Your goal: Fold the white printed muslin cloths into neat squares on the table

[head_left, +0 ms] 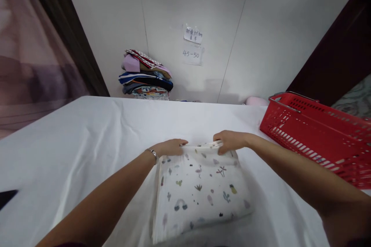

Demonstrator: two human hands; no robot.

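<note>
A white cloth point(199, 189) printed with small cacti, pineapples and a rainbow lies folded into a thick rectangle in front of me. At its far edge, my left hand point(171, 147) grips the left part between thumb and fingers. My right hand point(230, 141) pinches the same edge farther right, with the thumb on the near side. Between the two hands the edge is slightly raised and shows several layers. A silvery bracelet point(153, 155) circles my left wrist.
The cloth rests on a white-covered table point(95, 142) with wrinkles at left. A red perforated basket point(315, 131) stands at right. Folded fabrics point(146, 73) are piled beyond the far edge, near a wall with paper notes point(193, 54). A curtain point(37, 54) hangs at left.
</note>
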